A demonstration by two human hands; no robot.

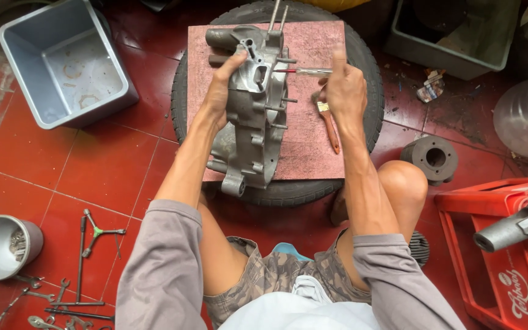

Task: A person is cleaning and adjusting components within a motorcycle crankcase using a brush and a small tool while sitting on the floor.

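A grey metal engine crankcase (253, 122) stands on edge on a pink board (310, 137) laid over a black tyre (368, 67). My left hand (224, 82) grips the case near its top and steadies it. A screwdriver with a clear handle and red core (304, 71) is held in my right hand (344, 85), its tip pointing left into the case. A small paintbrush with a wooden handle (330, 127) lies on the board just below my right hand.
An empty grey plastic tub (62, 61) sits at upper left and another tub (453, 36) at upper right. A metal cup (1, 247) and loose wrenches (74, 287) lie at lower left. A finned cylinder (430, 159) and red crate (508, 250) are on the right.
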